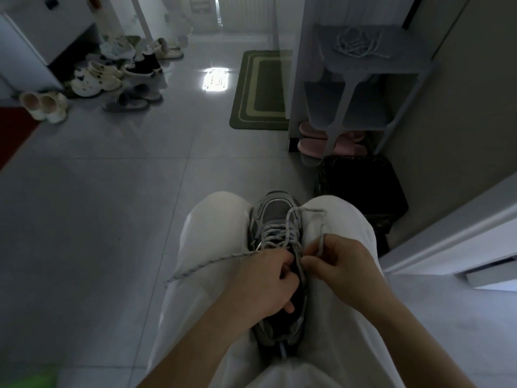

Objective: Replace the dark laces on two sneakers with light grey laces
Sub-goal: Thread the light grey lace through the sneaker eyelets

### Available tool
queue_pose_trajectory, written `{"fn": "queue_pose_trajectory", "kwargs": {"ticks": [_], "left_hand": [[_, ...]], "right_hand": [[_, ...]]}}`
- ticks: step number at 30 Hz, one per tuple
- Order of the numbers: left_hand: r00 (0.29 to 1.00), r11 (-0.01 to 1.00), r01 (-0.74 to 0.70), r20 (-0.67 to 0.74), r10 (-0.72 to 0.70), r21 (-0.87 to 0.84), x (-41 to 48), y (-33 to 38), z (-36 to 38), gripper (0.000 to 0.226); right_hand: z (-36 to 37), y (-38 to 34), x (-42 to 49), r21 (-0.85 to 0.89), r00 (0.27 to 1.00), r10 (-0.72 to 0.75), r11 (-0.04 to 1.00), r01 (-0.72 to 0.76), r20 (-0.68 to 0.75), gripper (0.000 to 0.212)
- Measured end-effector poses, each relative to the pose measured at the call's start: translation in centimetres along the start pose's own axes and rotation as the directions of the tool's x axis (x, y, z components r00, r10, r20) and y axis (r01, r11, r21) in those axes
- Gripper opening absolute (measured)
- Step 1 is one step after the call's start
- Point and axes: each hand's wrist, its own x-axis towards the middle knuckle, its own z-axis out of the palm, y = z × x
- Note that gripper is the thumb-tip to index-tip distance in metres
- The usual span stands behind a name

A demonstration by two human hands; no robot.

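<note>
left hand (265, 281) curled round one end of the light grey lace (212, 261), which trails left over the thigh. right hand (338, 264) pinches the other end, just beside it. both sit at the upper eyelets. sneaker (275, 217) is wedged between the knees, long axis toe-away.

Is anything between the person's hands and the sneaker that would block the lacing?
Nothing visible does. The sneaker sits between the knees, and the left hand and right hand are at its throat, holding the light grey lace. The left hand hides the top eyelets.
</note>
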Motion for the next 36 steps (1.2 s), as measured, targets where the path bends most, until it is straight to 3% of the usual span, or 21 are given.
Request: {"fn": "queue_pose_trajectory", "kwargs": {"ticks": [5, 10, 14, 18, 21, 22, 25, 28, 31, 36], "left_hand": [[0.999, 0.999, -0.036, -0.038, 0.038, 0.038, 0.3, -0.2, 0.1, 0.016], [0.992, 0.997, -0.05, -0.117, 0.056, 0.052, 0.1, -0.3, 0.5, 0.017], [0.979, 0.996, -0.059, -0.192, 0.07, 0.063, 0.1, -0.5, 0.6, 0.012], [0.98, 0.998, -0.047, -0.191, 0.054, 0.044, 0.3, -0.6, 0.3, 0.005], [0.974, 0.998, -0.047, -0.223, 0.04, -0.029, 0.6, -1.2, -0.1, 0.009], [0.973, 0.997, -0.047, -0.228, 0.034, -0.054, 0.7, -1.4, -0.2, 0.01], [0.966, 0.996, -0.067, -0.254, 0.048, -0.067, 1.0, -1.3, 0.0, 0.012], [0.96, 0.994, -0.084, -0.273, 0.062, -0.07, 1.1, -1.4, 0.2, 0.013], [0.96, 0.98, -0.093, -0.276, 0.042, -0.176, 0.6, -2.0, -0.6, 0.011], [0.93, 0.941, -0.094, -0.366, -0.033, -0.326, -1.5, -4.7, -4.3, 0.017]], "right_hand": [[0.0, 0.2, 0.4, 0.004, 0.998, 0.033, 0.999, -0.034, 0.06, 0.019], [1.4, 0.1, -0.2, 0.021, 0.998, 0.047, 0.999, -0.046, -0.051, 0.02], [1.4, 0.6, 0.1, 0.104, 0.996, 0.061, 0.993, -0.054, -0.065, 0.019], [0.4, 1.2, 1.0, 0.258, 0.978, 0.125, 0.963, -0.078, -0.169, 0.022], [0.1, 1.2, 1.0, 0.197, 0.98, 0.097, 0.978, -0.063, -0.172, 0.017], [0.1, 0.9, 0.7, 0.206, 0.993, 0.079, 0.977, -0.06, -0.084, 0.009], [0.7, 0.3, -0.3, 0.144, 0.979, 0.019, 0.988, -0.049, 0.205, 0.038], [1.4, -0.1, -0.8, -0.033, 0.996, -0.005, 0.999, 0.008, 0.092, 0.042], [1.9, -0.2, -1.3, -0.012, 1.0, -0.019, 1.0, 0.019, 0.016, 0.04], [1.7, -0.2, -1.3, -0.006, 1.0, -0.015, 1.0, 0.015, 0.015, 0.028]]}}
